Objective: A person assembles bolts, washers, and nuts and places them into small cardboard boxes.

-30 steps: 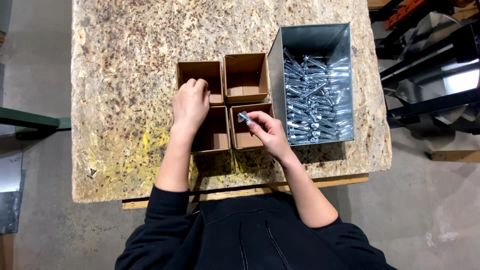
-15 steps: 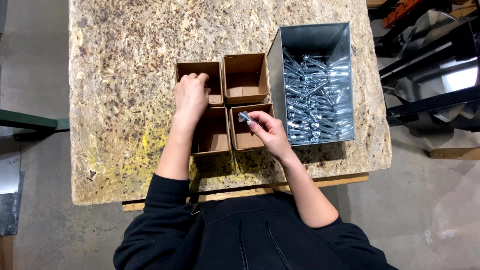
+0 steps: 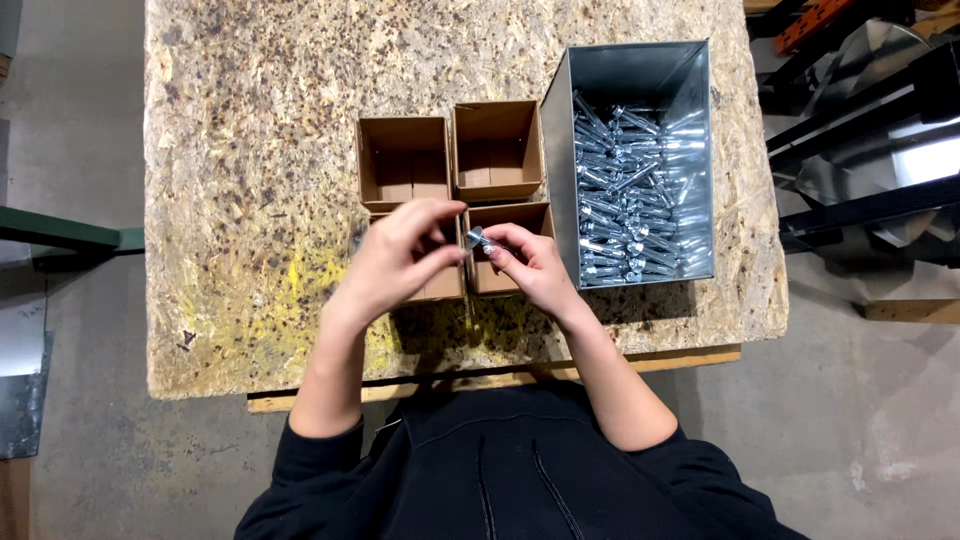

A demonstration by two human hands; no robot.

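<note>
My left hand (image 3: 400, 255) has come back from the far left box (image 3: 403, 160), where it hovered a moment ago, and now sits just beside my right hand (image 3: 530, 262) over the two near boxes. The right hand has hardly moved; it keeps a small bolt (image 3: 478, 238) pinched between thumb and forefinger, the shiny end poking out toward the left. The left fingers (image 3: 440, 215) are curled and half closed, their tips almost at the bolt, but I cannot tell whether they touch it or grip anything of their own.

I judge this as the two hands meeting on the one bolt, so the work has gone from reaching to handling the piece between both sets of fingertips.

The bolt sits above the gap between the near left box (image 3: 438, 285), mostly hidden under my left palm, and the near right box (image 3: 510, 215), which lies under my right fingers. The far right box (image 3: 498, 150) stands beyond the fingertips, seemingly bare inside. To the right of my right hand the metal bin (image 3: 640, 70) holds a heap of bolts. All rests on the chipboard table (image 3: 250, 150).
</note>
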